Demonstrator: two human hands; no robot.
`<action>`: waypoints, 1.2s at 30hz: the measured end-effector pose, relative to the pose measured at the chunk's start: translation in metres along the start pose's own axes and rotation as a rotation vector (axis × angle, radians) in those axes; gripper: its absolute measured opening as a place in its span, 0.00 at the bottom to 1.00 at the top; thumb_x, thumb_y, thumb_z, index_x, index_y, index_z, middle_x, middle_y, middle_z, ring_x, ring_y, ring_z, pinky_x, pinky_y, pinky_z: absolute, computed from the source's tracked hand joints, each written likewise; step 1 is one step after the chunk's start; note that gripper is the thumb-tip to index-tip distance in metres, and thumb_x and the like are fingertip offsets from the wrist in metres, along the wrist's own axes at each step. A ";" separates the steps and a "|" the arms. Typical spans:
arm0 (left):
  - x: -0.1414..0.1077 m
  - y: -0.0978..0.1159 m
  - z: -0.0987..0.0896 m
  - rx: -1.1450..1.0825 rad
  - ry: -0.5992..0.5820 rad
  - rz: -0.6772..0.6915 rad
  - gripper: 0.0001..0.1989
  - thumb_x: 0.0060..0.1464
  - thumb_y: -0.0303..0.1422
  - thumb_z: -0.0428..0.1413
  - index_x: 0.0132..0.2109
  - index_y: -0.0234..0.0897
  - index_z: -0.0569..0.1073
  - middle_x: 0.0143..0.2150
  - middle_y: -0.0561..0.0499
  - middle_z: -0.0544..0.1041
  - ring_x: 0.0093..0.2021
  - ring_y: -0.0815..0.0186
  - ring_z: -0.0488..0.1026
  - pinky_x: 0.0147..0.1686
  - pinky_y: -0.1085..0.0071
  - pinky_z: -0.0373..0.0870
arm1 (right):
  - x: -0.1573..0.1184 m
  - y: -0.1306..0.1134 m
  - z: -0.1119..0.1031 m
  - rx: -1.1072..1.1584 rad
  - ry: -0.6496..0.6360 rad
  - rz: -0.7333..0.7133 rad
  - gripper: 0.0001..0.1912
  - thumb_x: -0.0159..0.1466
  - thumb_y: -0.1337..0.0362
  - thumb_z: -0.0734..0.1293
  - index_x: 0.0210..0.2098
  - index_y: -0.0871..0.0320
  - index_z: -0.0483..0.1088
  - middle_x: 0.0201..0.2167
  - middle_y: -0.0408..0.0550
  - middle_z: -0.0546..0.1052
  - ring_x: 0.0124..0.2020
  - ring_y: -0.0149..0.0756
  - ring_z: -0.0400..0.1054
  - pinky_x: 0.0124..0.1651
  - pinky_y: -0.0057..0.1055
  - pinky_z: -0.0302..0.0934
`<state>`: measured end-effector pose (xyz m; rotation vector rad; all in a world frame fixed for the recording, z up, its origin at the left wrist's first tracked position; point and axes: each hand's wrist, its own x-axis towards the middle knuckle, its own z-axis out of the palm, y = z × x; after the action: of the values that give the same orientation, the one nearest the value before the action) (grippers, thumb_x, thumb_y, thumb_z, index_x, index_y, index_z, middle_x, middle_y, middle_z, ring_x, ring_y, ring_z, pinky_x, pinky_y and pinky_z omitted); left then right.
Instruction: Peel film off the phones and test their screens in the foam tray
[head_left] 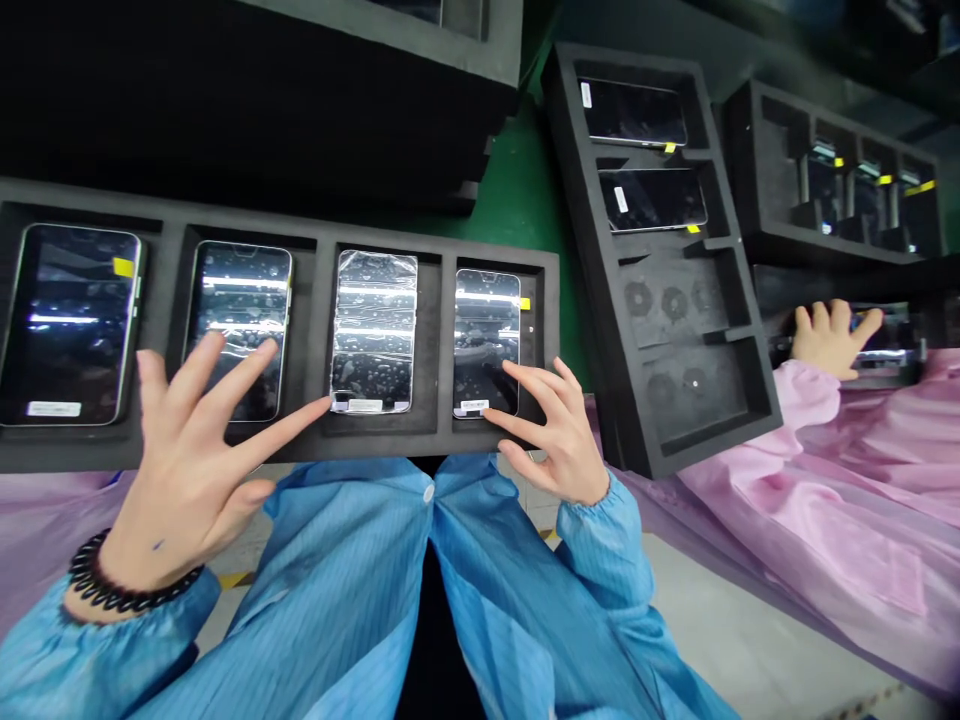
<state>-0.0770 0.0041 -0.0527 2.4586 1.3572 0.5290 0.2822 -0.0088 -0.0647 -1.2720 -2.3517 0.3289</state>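
Note:
A black foam tray [174,300] lies before me with several phones in its compartments. My left hand [195,450] is spread open, with its index finger reaching the lower left corner of the film-covered phone [373,335]. Its other fingers hover over the lower part of the second phone from the left [244,290]. My right hand [555,430] is open too, fingers apart, at the lower right of the rightmost phone [486,330]. One fingertip is by that phone's white label. The leftmost phone [75,320] carries a yellow tab and a white label.
To the right, another foam tray [656,335] holds two phones in its far compartments. Beyond it stands a further tray [776,225] with phones. A co-worker's hand [832,335] in a pink sleeve is over a phone there. A dark foam stack [300,120] rises behind my tray.

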 end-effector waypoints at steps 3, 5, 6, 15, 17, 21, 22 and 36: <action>-0.004 0.000 -0.004 -0.014 0.000 0.013 0.27 0.68 0.51 0.33 0.71 0.69 0.54 0.79 0.63 0.43 0.78 0.47 0.39 0.73 0.37 0.28 | 0.008 -0.004 0.003 0.005 -0.037 -0.020 0.16 0.71 0.56 0.61 0.50 0.50 0.79 0.68 0.51 0.66 0.64 0.46 0.63 0.72 0.59 0.49; -0.005 0.001 -0.005 -0.007 0.002 0.027 0.27 0.68 0.50 0.33 0.71 0.67 0.53 0.79 0.62 0.43 0.78 0.48 0.39 0.73 0.37 0.28 | 0.013 -0.006 0.003 -0.002 -0.087 -0.041 0.17 0.71 0.56 0.61 0.52 0.49 0.78 0.69 0.50 0.66 0.64 0.46 0.64 0.72 0.59 0.48; -0.005 0.001 -0.006 0.001 -0.001 0.035 0.27 0.68 0.50 0.32 0.72 0.66 0.53 0.79 0.61 0.42 0.78 0.48 0.39 0.73 0.37 0.29 | 0.015 -0.007 0.003 -0.004 -0.104 -0.050 0.17 0.71 0.56 0.60 0.52 0.49 0.78 0.69 0.50 0.67 0.64 0.46 0.64 0.72 0.59 0.48; -0.004 0.000 -0.001 0.031 0.000 0.098 0.27 0.69 0.51 0.33 0.72 0.65 0.52 0.79 0.59 0.43 0.78 0.50 0.38 0.73 0.36 0.31 | 0.050 -0.034 0.018 -0.002 -0.144 -0.153 0.21 0.72 0.50 0.59 0.56 0.52 0.74 0.71 0.52 0.64 0.68 0.48 0.60 0.76 0.60 0.39; -0.004 0.000 0.000 0.050 0.005 0.102 0.28 0.69 0.51 0.33 0.72 0.63 0.52 0.79 0.57 0.43 0.78 0.50 0.39 0.73 0.36 0.31 | 0.058 -0.039 0.024 -0.005 -0.181 -0.167 0.20 0.73 0.51 0.59 0.54 0.54 0.75 0.71 0.55 0.64 0.69 0.47 0.59 0.76 0.59 0.37; -0.004 0.000 0.002 0.123 -0.073 0.091 0.30 0.69 0.51 0.34 0.74 0.58 0.48 0.80 0.52 0.39 0.78 0.47 0.36 0.71 0.32 0.32 | 0.068 -0.046 0.030 -0.019 -0.185 -0.172 0.21 0.74 0.51 0.58 0.57 0.53 0.72 0.72 0.55 0.62 0.71 0.44 0.57 0.76 0.60 0.38; -0.003 0.000 0.003 0.131 -0.096 0.084 0.30 0.69 0.51 0.34 0.74 0.58 0.47 0.80 0.51 0.38 0.78 0.46 0.36 0.71 0.31 0.31 | 0.070 -0.048 0.031 -0.024 -0.197 -0.188 0.21 0.74 0.51 0.58 0.59 0.53 0.71 0.72 0.54 0.62 0.71 0.45 0.57 0.76 0.60 0.39; 0.005 -0.001 0.000 0.063 0.006 0.034 0.33 0.67 0.54 0.28 0.75 0.56 0.48 0.80 0.53 0.40 0.78 0.48 0.39 0.73 0.35 0.30 | 0.056 -0.027 -0.003 -0.018 -0.041 0.005 0.20 0.74 0.57 0.57 0.61 0.49 0.70 0.71 0.50 0.63 0.69 0.49 0.60 0.75 0.58 0.46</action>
<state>-0.0757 0.0092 -0.0520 2.5360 1.3565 0.5100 0.2370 0.0229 -0.0359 -1.2911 -2.3913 0.3389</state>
